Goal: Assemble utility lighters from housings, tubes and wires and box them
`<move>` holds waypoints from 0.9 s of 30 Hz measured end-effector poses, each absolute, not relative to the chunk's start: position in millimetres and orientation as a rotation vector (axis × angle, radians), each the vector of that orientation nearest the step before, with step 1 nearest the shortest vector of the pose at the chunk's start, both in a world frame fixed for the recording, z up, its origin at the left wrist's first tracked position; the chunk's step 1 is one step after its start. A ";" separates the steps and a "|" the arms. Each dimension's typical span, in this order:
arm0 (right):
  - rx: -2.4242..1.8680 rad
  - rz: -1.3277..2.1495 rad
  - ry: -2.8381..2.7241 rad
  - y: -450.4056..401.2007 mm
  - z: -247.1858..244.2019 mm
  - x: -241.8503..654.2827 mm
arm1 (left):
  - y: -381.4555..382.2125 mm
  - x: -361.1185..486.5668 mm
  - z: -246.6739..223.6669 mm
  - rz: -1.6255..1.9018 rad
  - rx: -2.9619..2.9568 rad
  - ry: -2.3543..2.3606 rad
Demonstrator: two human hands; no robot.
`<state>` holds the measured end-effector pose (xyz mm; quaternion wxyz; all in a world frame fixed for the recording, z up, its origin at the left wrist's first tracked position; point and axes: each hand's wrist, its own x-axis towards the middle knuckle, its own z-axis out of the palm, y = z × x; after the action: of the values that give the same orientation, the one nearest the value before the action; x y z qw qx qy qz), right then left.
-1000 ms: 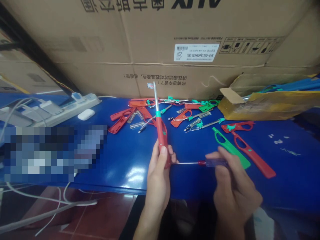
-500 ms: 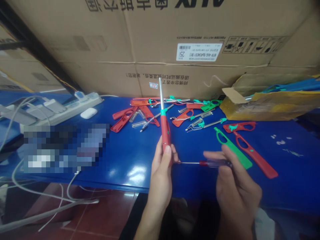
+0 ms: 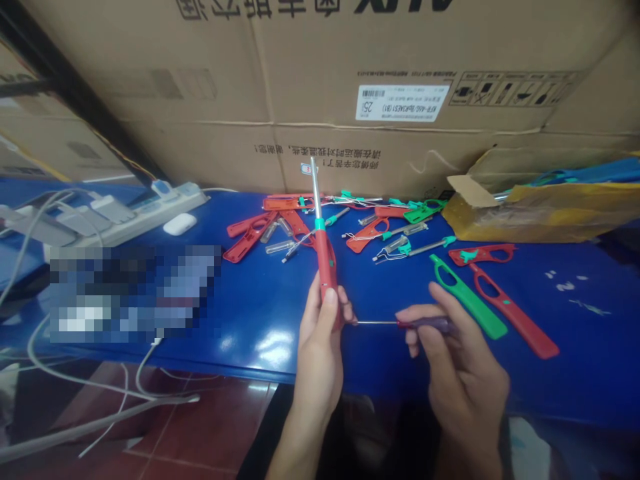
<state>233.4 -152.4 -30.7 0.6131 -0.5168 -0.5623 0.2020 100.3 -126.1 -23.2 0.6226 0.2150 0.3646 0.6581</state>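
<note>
A red long-nosed lighter [image 3: 325, 257] with a green collar and a metal tube stands nearly upright, its tip leaning slightly left. My left hand [image 3: 321, 333] is closed around its lower end, thumb on the front. To the right, my right hand [image 3: 457, 360] grips the dark handle of a screwdriver [image 3: 376, 323], index finger raised off it. The shaft runs level towards the lighter's lower right side, by my left fingertips; where its tip sits is hidden. A green lighter [image 3: 475, 303] and another red lighter [image 3: 525, 320] lie right of my right hand.
Loose red shells [image 3: 247, 239], metal tubes, wires and clear tanks lie along the back of the blue table [image 3: 200, 313]. An open carton [image 3: 550, 217] stands back right. A power strip [image 3: 135, 217] and white earbud case [image 3: 180, 224] are at left. A large cardboard box [image 3: 310, 80] stands behind.
The lighter's tube has tilted a little to the left. My right hand has shifted slightly left, its fingers closing more around the screwdriver handle.
</note>
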 end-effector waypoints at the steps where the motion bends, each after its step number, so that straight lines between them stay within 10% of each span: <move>1: -1.213 0.431 -1.284 -151.7 -32.3 234.1 | -126.1 100.4 -23.5 1.511 0.495 0.836; 27: -1.126 0.412 -1.345 -153.7 -30.3 234.1 | -126.4 100.3 -19.0 1.492 0.440 0.842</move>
<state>234.1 -153.7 -30.3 0.6209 -0.4901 -0.5850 0.1792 100.3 -126.4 -19.0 0.6335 0.1924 0.3684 0.6526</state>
